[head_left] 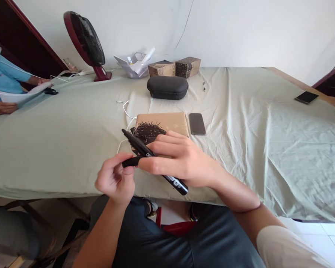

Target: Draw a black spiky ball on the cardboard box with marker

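Observation:
My right hand point(184, 160) grips a black marker point(145, 150) that points up and to the left, its printed barrel end sticking out below my palm. My left hand point(114, 178) pinches the marker's black cap point(131, 161) between thumb and fingers, just below the pen tip and close to my right fingers. Both hands hover over the near edge of a table covered in pale green cloth point(254, 141). Behind them lies a brown box point(163, 124) with a black spiky drawing on its top.
A dark phone point(197, 123) lies right of the box, a black zip case point(167, 87) behind it. Two patterned boxes point(174, 68), a white bag, and a fan point(86, 41) stand at the back. Another phone point(306, 97) lies far right. A person in blue holds papers point(22, 95) at left.

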`<state>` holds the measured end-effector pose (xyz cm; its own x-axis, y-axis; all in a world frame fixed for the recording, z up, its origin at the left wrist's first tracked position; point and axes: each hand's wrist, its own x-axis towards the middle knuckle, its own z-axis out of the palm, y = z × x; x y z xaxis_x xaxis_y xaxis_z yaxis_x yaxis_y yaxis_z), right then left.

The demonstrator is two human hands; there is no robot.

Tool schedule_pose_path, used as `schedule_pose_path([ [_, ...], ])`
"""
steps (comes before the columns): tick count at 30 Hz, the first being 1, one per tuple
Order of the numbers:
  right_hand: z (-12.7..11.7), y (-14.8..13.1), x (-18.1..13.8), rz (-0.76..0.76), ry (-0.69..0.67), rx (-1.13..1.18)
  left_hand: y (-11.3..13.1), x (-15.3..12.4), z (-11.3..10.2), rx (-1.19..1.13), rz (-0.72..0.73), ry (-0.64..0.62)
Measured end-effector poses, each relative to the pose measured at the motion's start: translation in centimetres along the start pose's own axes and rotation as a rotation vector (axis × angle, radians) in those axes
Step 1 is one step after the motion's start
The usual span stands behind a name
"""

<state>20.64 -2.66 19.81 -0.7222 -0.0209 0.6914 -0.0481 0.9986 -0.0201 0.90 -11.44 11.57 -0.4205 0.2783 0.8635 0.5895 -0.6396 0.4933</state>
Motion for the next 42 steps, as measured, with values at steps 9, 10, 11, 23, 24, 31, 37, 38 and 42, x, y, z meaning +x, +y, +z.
schedule_pose_path([
  [9, -0.3, 0.4, 0.0, 0.521, 0.311, 0.864, -1.4, 1.0, 0.7, -0.244, -0.403, 0.200],
  [10, -0.3, 0.4, 0.0, 0.540, 0.315, 0.929, -1.5, 0.9, 0.7, -0.248, -0.416, 0.190],
  [11, -0.2, 0.3, 0.0, 0.539, 0.307, 0.984, -1.5, 0.8, 0.6, -0.251, -0.422, 0.179],
  [23, 0.3, 0.6, 0.0, 0.227, 0.097, 0.783, 0.7, -0.2, 0.7, -0.223, -0.293, 0.006],
  [24, 0.4, 0.6, -0.1, 0.186, 0.077, 0.747, 0.9, -0.3, 0.6, -0.175, -0.281, 0.006],
  [31, 0.6, 0.3, -0.1, 0.101, 0.022, 0.662, 1.4, -1.0, 0.2, -0.084, -0.196, -0.043],
  [37, -1.6, 1.9, -0.1, 0.223, 0.412, 0.676, -2.0, -0.7, 0.1, -0.205, -0.177, -0.056],
  [38, -2.2, 2.7, -0.5, 0.314, 0.478, 0.653, -3.1, -0.6, 0.1, -0.186, -0.178, -0.029],
  [42, -3.7, 7.8, -2.6, 0.657, 0.417, 0.674, -7.6, -1.2, 0.1, -0.248, -0.340, -0.232],
])
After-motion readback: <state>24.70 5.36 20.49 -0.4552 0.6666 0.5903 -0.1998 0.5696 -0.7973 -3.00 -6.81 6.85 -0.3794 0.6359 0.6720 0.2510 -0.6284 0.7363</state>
